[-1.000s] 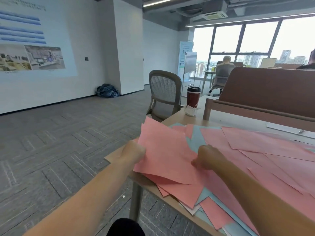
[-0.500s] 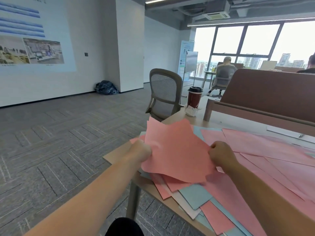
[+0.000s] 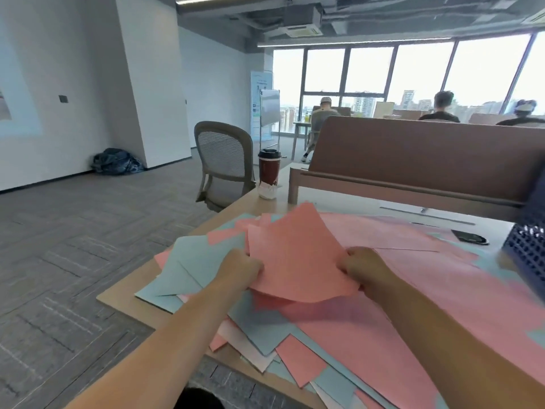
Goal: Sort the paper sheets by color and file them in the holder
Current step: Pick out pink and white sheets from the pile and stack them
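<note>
Barely started imo: left hand (image 3: 241, 268) and right hand (image 3: 364, 268) both grip a pink stack (image 3: 295, 261), loads of mixed pink and blue sheets (image 3: 265, 329) unsorted on the worktop (image 3: 124, 302), mesh holder (image 3: 528, 255) unfilled as far as I can see.

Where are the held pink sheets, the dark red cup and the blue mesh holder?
held pink sheets (image 3: 295, 261): head view, middle of top sheet.
dark red cup (image 3: 268, 172): head view, body below the lid.
blue mesh holder (image 3: 528, 255): head view, its mesh wall.

Office, seemingly: desk (image 3: 250, 203), mesh chair (image 3: 224, 154)
</note>
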